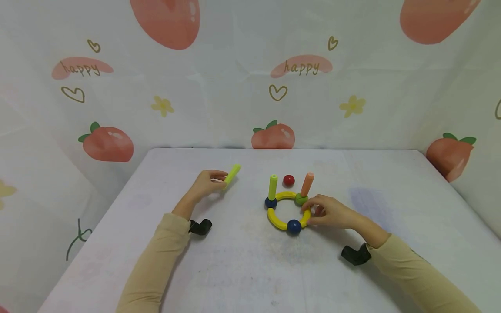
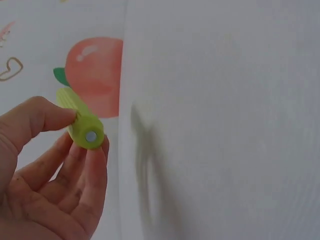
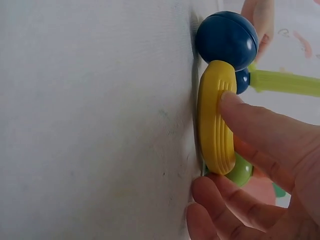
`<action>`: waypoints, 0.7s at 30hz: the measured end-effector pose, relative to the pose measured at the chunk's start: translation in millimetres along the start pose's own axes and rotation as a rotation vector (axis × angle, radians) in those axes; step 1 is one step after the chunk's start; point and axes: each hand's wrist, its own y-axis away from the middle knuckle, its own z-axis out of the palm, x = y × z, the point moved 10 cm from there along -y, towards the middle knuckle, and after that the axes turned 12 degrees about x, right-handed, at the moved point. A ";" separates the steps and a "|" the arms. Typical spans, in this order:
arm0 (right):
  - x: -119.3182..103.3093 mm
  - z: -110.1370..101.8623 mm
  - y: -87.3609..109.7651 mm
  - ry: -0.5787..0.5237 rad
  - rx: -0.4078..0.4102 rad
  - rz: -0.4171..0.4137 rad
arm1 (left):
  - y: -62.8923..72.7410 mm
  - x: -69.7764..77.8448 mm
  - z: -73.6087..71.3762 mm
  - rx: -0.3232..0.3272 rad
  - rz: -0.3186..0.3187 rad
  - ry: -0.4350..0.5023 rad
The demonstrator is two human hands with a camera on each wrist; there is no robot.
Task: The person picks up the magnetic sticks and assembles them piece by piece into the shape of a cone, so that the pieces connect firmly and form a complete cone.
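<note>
pinching the lime stick (image 1: 232,177) with thumb and fingers, your left hand (image 1: 208,182) aims its long axis toward one o'clock, out at ten o'clock from the ring (image 1: 276,221). your right hand (image 1: 330,211) pinches the three-o'clock yellow arc (image 1: 307,215).

The right hand (image 3: 300,170) grips a yellow piece (image 3: 214,122); a large blue ball (image 3: 226,40) touches its end.

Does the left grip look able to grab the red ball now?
Probably not yet: the left grip pinches a lime-green rod, though the red ball sits uncovered beyond the yellow arcs.
</note>
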 end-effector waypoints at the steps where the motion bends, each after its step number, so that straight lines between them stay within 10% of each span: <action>1: -0.3 0.0 0.0 -0.002 0.003 0.001 | 0.9 2.5 2.1 -0.010 0.013 0.008; 21: -5.2 3.8 -3.1 0.028 0.039 0.062 | 36.2 54.6 42.5 -0.239 0.208 0.157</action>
